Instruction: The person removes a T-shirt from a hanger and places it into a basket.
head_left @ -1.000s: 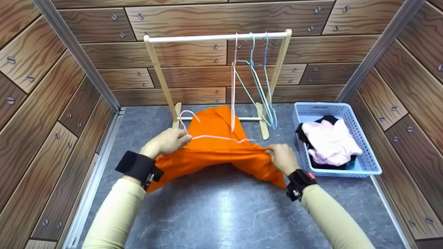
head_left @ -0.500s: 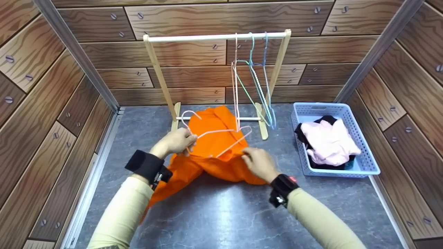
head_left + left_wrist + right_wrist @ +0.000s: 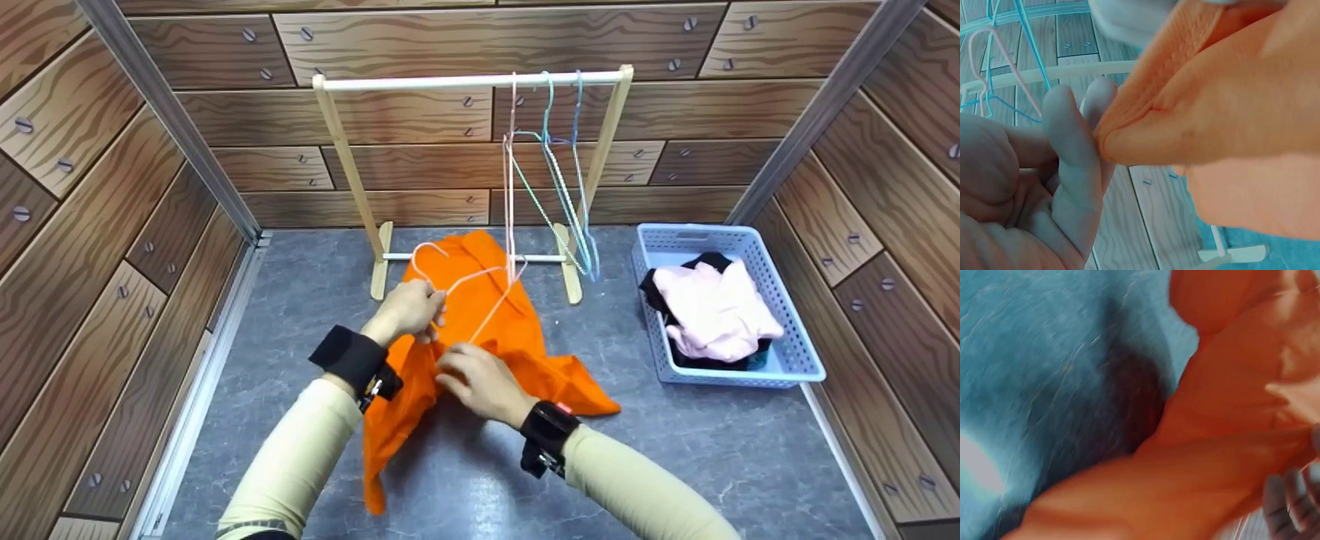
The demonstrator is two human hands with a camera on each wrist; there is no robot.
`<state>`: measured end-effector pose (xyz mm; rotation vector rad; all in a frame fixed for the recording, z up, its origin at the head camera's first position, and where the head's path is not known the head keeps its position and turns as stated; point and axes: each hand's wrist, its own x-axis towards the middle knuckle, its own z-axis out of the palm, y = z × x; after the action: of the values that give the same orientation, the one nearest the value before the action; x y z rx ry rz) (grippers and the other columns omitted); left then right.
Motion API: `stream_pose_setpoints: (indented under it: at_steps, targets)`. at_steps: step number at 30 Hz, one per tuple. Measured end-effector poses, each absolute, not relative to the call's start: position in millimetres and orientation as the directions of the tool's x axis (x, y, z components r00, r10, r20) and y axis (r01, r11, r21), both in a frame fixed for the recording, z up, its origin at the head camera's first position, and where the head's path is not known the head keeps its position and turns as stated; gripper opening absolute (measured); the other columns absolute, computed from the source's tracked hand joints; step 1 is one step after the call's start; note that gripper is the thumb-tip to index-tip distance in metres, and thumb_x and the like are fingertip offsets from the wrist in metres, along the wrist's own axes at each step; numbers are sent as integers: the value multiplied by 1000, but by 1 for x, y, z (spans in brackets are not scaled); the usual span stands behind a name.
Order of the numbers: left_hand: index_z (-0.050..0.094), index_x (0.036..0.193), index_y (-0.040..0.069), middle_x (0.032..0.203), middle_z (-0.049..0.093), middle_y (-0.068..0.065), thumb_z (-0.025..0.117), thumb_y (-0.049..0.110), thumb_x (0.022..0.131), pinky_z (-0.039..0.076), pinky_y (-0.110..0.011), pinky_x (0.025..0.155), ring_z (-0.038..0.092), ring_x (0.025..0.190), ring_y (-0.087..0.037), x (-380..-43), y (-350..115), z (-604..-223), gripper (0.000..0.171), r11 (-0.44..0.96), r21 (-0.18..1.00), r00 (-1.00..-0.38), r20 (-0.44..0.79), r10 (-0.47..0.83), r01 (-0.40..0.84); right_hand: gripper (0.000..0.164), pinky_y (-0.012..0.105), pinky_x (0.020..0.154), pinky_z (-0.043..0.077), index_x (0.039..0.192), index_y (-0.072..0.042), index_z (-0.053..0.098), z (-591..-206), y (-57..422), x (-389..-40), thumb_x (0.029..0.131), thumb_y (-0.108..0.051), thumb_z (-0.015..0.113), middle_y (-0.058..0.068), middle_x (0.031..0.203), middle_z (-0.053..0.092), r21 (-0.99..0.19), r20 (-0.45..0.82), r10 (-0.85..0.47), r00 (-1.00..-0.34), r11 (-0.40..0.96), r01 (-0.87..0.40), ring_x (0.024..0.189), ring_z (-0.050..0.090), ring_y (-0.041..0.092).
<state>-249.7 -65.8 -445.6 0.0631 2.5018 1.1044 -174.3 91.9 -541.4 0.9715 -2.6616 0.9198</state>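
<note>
An orange long-sleeved top (image 3: 495, 300) lies spread on the floor, one sleeve toward the right and one toward the front left. My left hand (image 3: 412, 309) grips a pink clothes hanger (image 3: 491, 311) near its hook, over the top. In the left wrist view, my left thumb and finger (image 3: 1081, 163) also meet at an orange fabric fold (image 3: 1145, 135). My right hand (image 3: 484, 381) is close beside the left, at the top's near edge. Its loosely bent fingers (image 3: 1283, 506) show at the fabric's edge in the right wrist view; contact there is partly hidden.
Behind the top stands a wooden clothes rack (image 3: 472, 81). Pink, green and blue hangers (image 3: 551, 157) hang at its right side. A light blue basket (image 3: 795, 337) on the right holds a pale pink garment (image 3: 712, 307) and dark clothes. Wood-patterned walls (image 3: 405, 45) enclose the floor.
My right hand has let go of the top's right side and moved left toward the left hand. The left hand and hanger have shifted right, and the hanger has tilted.
</note>
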Motion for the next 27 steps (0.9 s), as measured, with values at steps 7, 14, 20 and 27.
stream_pose_setpoints:
  at_steps: [7,14,20,27]
  targets:
    - [61,81,5,81,72,-15,44,24,103,57,-28,49,64,46,-12,-263,-63,-453,35,687,715,-943,-305,135,-132,36,30,88,54,131,-11,57,-539,81,-159,97,-23,58,4,114,69,-532,190,-670,-718,545,-648,100,66,15]
    - [60,78,7,81,73,-14,41,26,105,54,-24,45,60,40,-6,-279,-63,-459,37,741,666,-978,-198,70,-82,37,18,82,51,130,-25,61,-546,77,-148,95,-17,53,-6,113,70,-472,203,-812,-548,409,-781,95,64,5]
    - [60,83,6,70,68,-8,40,26,105,54,-25,43,57,39,-5,-285,-66,-455,36,713,697,-988,-150,40,-77,31,10,80,47,122,-29,66,-550,81,-146,96,-17,53,-13,113,70,-486,198,-857,-476,336,-807,91,61,-3]
    - [61,89,4,74,66,-4,41,22,104,56,-25,48,59,43,-4,-294,-75,-439,31,706,701,-974,-213,75,-100,25,15,84,51,113,-23,72,-556,104,-151,96,-15,55,-10,109,72,-522,165,-825,-540,392,-758,96,66,1]
